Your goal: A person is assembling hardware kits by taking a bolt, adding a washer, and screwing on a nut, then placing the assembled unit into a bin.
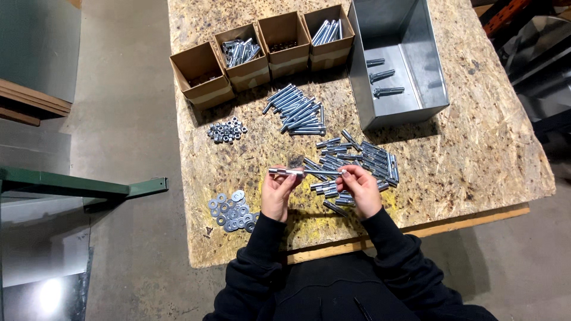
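Note:
My left hand (278, 191) and my right hand (360, 190) hold one long silver anchor bolt (304, 172) level between them, above the chipboard table (476, 148). The left hand grips its sleeved left end, the right hand pinches its right end. Just behind and under my right hand lies a pile of similar sleeved bolts (363, 160). A heap of flat washers (231, 213) sits left of my left hand. Both arms wear black sleeves.
Farther back lie a pile of plain bolts (297, 110) and a small heap of nuts (226, 131). Several open cardboard boxes (262, 50) line the back. A grey metal bin (416, 89) holds three assembled bolts. A green metal frame (77, 187) stands left.

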